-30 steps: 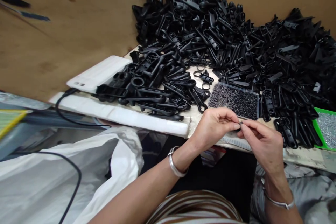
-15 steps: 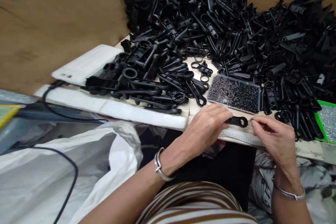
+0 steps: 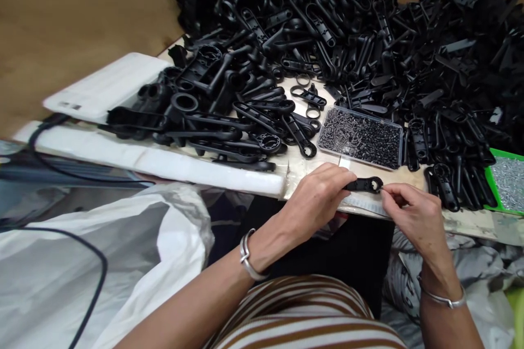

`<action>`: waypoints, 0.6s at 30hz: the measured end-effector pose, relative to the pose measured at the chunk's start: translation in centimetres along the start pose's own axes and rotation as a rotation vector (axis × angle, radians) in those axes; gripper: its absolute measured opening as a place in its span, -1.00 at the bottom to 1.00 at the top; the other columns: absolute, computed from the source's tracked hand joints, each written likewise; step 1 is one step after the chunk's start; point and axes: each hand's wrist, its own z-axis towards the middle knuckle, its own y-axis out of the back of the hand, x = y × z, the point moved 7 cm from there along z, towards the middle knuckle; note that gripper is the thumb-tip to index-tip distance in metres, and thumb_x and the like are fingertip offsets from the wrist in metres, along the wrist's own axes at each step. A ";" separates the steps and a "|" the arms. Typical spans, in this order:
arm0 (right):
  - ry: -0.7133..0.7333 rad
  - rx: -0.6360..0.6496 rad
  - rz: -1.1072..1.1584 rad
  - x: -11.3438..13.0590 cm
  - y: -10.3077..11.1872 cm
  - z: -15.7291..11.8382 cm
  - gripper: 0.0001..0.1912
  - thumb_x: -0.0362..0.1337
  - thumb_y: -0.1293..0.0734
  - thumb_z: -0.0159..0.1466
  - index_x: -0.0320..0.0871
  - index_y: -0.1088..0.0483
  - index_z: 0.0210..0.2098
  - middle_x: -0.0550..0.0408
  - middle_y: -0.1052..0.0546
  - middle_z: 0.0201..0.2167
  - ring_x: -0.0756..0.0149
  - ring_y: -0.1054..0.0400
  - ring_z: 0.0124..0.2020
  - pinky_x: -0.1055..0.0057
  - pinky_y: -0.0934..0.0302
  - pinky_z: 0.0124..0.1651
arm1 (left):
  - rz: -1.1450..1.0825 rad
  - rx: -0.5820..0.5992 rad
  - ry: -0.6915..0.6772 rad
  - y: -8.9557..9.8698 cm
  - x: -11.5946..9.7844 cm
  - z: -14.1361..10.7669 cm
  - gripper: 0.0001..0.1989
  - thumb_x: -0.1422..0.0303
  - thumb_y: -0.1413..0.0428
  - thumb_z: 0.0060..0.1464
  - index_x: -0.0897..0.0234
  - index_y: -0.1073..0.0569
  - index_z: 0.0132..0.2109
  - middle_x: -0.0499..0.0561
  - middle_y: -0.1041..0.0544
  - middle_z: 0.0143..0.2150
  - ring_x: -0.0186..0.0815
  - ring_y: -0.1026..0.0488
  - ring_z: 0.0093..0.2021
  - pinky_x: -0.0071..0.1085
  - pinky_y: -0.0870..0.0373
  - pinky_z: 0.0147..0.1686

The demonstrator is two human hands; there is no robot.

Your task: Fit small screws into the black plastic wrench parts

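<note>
My left hand (image 3: 317, 199) is closed on one end of a black plastic handle part (image 3: 362, 185), a flat bar with a ring at its free end. The part is held level just above the table's front edge. At the ring end my right hand (image 3: 413, 212) is pinched, thumb against forefinger. Whatever sits between those fingertips is too small to make out. Behind both hands lies a clear plastic box (image 3: 360, 136) filled with small dark screws or pins.
Black plastic parts are heaped across the back (image 3: 286, 22), with more lying left and right. A green tray (image 3: 491, 180) of small silvery pieces stands far right. On the left are a white flat case (image 3: 110, 84), a white foam strip (image 3: 155, 158) and a white bag (image 3: 172, 229).
My right hand has moved left, and its fingertips now meet the ring end of the black part. My left hand keeps its hold. The view has shifted slightly.
</note>
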 end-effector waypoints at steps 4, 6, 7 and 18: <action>-0.017 0.017 -0.016 -0.1 -0.2 0.1 -0.83 -0.33 -0.24 0.27 -0.11 -0.45 -0.39 0.12 -0.55 -0.45 0.38 -0.41 -0.50 0.46 -0.30 -0.34 | -0.011 -0.018 -0.017 0.1 0.0 -0.2 -0.83 0.57 -0.15 0.09 0.30 -0.43 -0.15 0.02 -0.53 -0.20 -0.26 -0.43 -0.16 -0.36 -0.38 -0.12; -0.026 0.006 -0.015 -0.2 -0.1 0.1 -0.83 -0.34 -0.25 0.26 -0.12 -0.46 -0.39 0.13 -0.55 -0.46 0.39 -0.40 -0.52 0.47 -0.29 -0.35 | -0.004 -0.026 -0.027 0.3 -0.3 -0.1 -0.86 0.54 -0.14 0.11 0.30 -0.43 -0.16 0.04 -0.53 -0.19 -0.25 -0.43 -0.14 -0.35 -0.37 -0.10; -0.031 0.000 -0.010 -0.3 0.0 0.1 -0.84 -0.35 -0.25 0.25 -0.13 -0.46 -0.40 0.13 -0.55 -0.47 0.39 -0.40 -0.53 0.48 -0.29 -0.36 | 0.005 -0.025 -0.031 0.4 -0.5 0.0 -0.88 0.52 -0.14 0.13 0.31 -0.43 -0.16 0.05 -0.53 -0.19 -0.24 -0.43 -0.13 -0.34 -0.37 -0.09; -0.046 -0.023 0.086 -1.1 -0.2 -0.7 -0.88 -0.38 -0.29 0.22 -0.15 -0.46 -0.41 0.17 -0.53 -0.51 0.43 -0.37 -0.57 0.51 -0.26 -0.43 | 0.194 0.144 -0.097 -2.9 -2.2 4.0 -0.87 0.58 -0.05 0.14 0.30 -0.43 -0.31 -0.03 -0.54 -0.41 -0.25 -0.50 -0.31 -0.36 -0.22 -0.30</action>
